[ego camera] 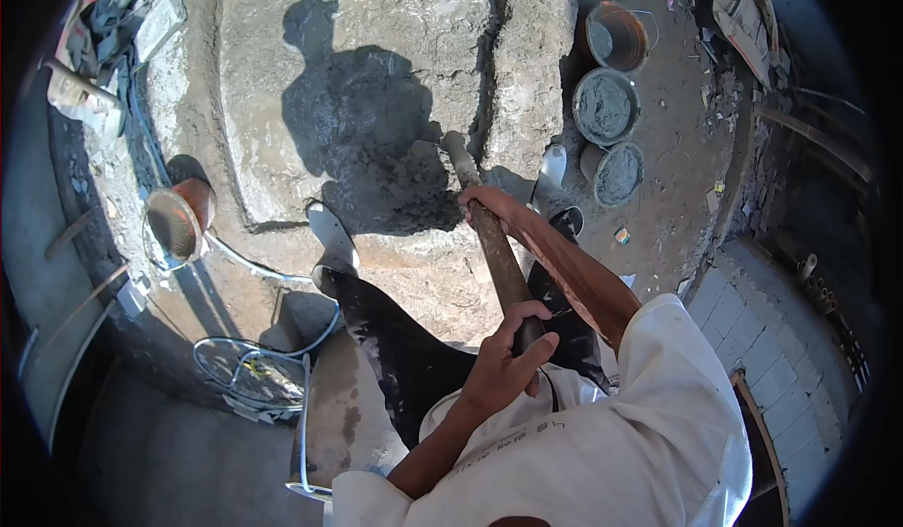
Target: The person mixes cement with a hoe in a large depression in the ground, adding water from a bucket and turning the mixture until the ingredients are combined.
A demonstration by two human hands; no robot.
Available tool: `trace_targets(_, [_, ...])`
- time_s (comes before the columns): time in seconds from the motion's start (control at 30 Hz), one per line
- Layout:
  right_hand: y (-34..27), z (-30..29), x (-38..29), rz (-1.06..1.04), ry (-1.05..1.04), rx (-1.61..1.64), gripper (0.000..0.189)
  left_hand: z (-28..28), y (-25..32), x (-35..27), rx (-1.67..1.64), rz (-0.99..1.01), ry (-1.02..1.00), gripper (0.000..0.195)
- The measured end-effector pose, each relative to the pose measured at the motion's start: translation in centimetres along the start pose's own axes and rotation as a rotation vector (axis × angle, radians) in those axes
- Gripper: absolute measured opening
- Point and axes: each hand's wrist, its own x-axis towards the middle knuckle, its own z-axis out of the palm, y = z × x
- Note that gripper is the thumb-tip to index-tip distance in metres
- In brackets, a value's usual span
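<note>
My right hand [492, 206] is closed around the lower part of a long wooden tool handle [499, 259]. Near its upper end, my left hand [511, 358] lies against the handle with the thumb and fingers partly spread around it. The handle slants down and away from my waist to a pile of wet mortar [416, 188]; whatever blade it has is hidden in or behind the mortar. The mortar lies between my booted feet, within my shadow, on a shallow, grey-coated mixing bed [268, 139].
Two buckets full of mortar [607, 107] [617, 174] and an orange bucket [617, 37] stand at the right. Another bucket [173, 225] lies tilted at the left. A pale hose [247, 347] coils beside a large drum [353, 407]. A block wall [762, 344] borders the lower right.
</note>
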Motion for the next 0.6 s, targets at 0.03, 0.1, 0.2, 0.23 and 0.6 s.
trace_targets(0.03, [-1.0,-1.5,-2.0,-0.033,0.011,0.025,0.015,2.1,1.2,0.1,0.108,0.001,-0.059,0.034])
trace_targets(0.1, [-2.9,-4.0,-6.4,-0.044,-0.022,0.132,0.015,6.2,2.7,0.3,0.256,0.008,-0.143,0.033])
trace_targets(0.2, [-6.4,-7.8,-11.9,-0.122,0.037,0.221,0.014,11.3,4.9,0.8,0.488,0.154,-0.256,0.038])
trace_targets(0.23, [-7.3,-9.4,-13.5,-0.125,0.060,0.263,0.014,12.7,5.4,1.4,0.515,0.158,-0.296,0.038])
trace_targets(0.6, [-19.3,-24.9,-17.7,-0.646,0.420,0.381,0.013,17.0,6.1,13.2,0.629,0.349,-0.308,0.057])
